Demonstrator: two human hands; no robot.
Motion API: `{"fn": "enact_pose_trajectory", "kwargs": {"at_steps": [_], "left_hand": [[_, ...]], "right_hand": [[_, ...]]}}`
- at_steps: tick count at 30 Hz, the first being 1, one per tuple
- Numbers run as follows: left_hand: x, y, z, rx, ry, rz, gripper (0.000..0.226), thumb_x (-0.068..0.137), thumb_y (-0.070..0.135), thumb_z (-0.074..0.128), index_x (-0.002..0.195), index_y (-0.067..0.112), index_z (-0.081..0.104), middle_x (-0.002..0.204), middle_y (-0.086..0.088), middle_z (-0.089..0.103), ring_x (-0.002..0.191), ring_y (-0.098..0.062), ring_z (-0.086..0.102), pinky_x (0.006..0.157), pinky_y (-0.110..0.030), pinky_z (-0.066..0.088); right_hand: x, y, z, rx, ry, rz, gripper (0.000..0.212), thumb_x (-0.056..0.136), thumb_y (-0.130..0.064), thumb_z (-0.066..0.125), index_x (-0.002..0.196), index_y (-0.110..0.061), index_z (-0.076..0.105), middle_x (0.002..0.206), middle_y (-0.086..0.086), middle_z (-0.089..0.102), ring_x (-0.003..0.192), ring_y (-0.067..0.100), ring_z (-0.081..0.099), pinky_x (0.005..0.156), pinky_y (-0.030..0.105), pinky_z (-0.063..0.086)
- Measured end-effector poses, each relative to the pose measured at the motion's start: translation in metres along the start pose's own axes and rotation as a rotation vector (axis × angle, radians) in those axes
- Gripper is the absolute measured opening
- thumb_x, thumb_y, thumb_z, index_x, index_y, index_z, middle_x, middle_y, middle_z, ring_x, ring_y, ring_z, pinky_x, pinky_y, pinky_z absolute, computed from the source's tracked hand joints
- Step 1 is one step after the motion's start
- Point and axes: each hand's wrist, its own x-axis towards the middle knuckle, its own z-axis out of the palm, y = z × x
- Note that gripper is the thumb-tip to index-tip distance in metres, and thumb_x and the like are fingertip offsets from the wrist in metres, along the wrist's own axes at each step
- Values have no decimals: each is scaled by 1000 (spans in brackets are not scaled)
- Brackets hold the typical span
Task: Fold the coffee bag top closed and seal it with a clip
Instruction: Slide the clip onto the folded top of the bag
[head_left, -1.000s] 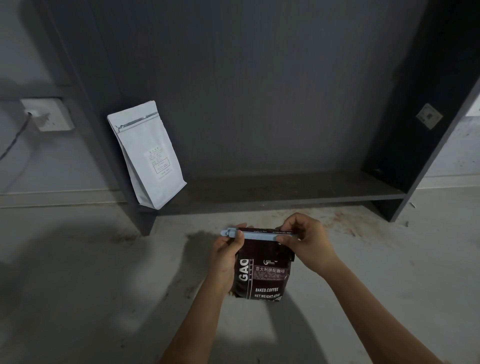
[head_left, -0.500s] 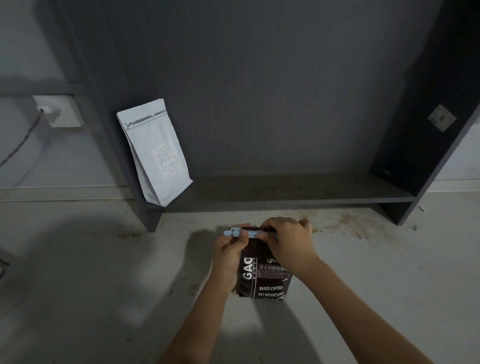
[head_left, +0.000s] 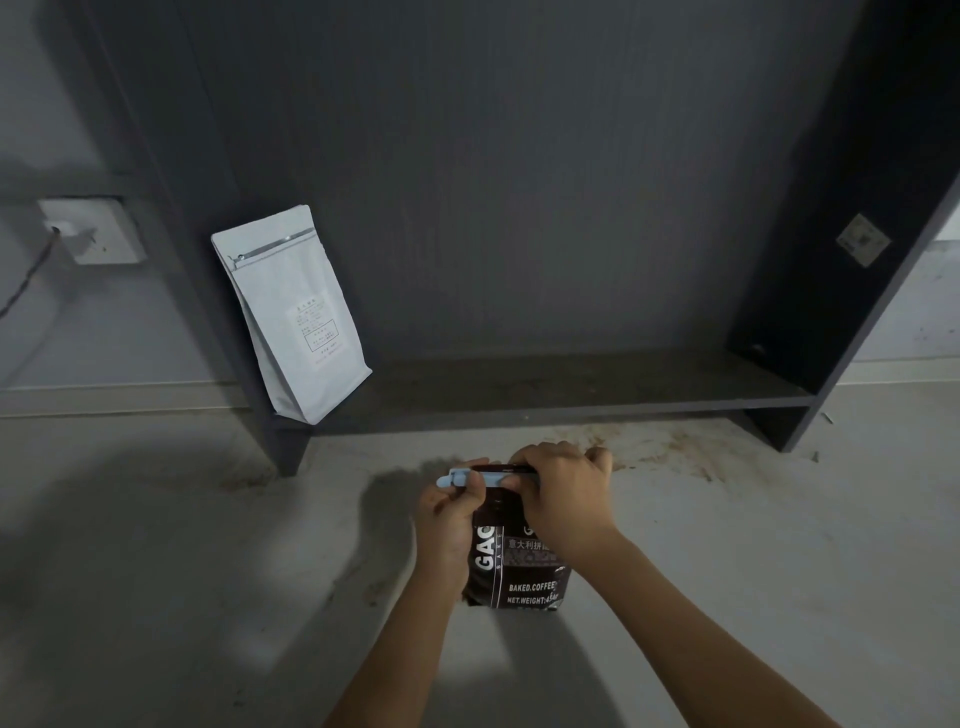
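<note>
Both forearms reach forward and inward from the bottom of the view and meet over a dark bag (head_left: 524, 571) that stands upright on the floor (head_left: 156, 597). The left hand (head_left: 449, 519) grips the bag's upper left side; its thumb and forefinger are pinched together on the left end of a pale blue clip (head_left: 457, 478), whose rounded tip sticks out to the left past the fingers. The right hand (head_left: 563, 493) arches over the top of the bag, knuckles up, fingers curled down and closed over the clip and the bag's top edge, hiding most of both. Only a short dark strip of the top edge shows between the two hands. Whether the clip is fully snapped shut cannot be told.

The bag's front shows white lettering, partly covered by the right wrist.

The floor is pale grey and scuffed, with brown grounds or dust scattered behind the hands near a dark shelf unit (head_left: 571, 395). On the low shelf board, at its left end, a white bag (head_left: 296, 317) leans tilted against the unit's left side panel, well apart from the hands. A small sticker (head_left: 863, 240) sits on the right side panel. On the wall to the left, a socket (head_left: 93, 231) has a cable plugged in. The light is dim, and the arms' shadows fall left across the floor.
</note>
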Motion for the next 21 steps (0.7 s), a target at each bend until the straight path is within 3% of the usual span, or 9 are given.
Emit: {"fn": "enact_pose_trajectory", "kwargs": {"at_steps": [3,5,8,11,14,19,21], "left_hand": [[1,0,-2,-15,-31,-25,20,83,13,59,71,19,74,65,-2,73,69,-25,67,70,-34,55],[2,0,-6,-33,-73,-46,9,76,22,65,77,18,73,71,-4,74,77,-30,66,81,-43,52],[3,0,-9,-23,-116,-41,24,65,33,73,83,17,72,79,-6,73,86,-35,63,89,-50,47],[3,3,-9,47,-144,-14,17,71,26,67,85,18,72,79,-4,74,81,-26,67,76,-37,55],[2,6,-10,110,-167,27,13,79,12,61,88,14,70,74,-1,75,73,-14,69,61,-19,54],[0,10,-13,130,-212,54,45,67,32,70,100,2,65,90,-3,74,84,-14,69,66,-18,53],[-1,11,-13,136,-224,47,34,70,27,72,97,6,67,85,2,76,82,-12,70,64,-16,53]], "right_hand": [[0,2,1,-3,10,-4,18,84,-34,54,93,-23,65,94,-3,70,95,21,57,78,37,17],[0,2,1,-5,13,-8,18,84,-34,55,93,-23,65,94,-3,70,95,21,57,78,37,18],[2,5,0,29,-12,-25,19,82,-36,58,93,-21,66,92,-1,71,93,22,58,82,37,26],[3,13,-6,179,-74,-55,21,79,-36,64,94,-21,66,92,-1,71,89,18,61,76,27,43],[-3,21,-16,406,-92,15,37,74,-29,71,109,-24,60,104,-9,65,90,4,58,73,7,39],[-19,46,-20,719,-152,259,55,69,-19,76,118,-24,49,116,-4,60,106,10,58,92,31,48],[-25,56,-16,691,-263,292,50,68,-14,77,112,-23,54,110,-1,65,102,14,61,94,38,50]]}}
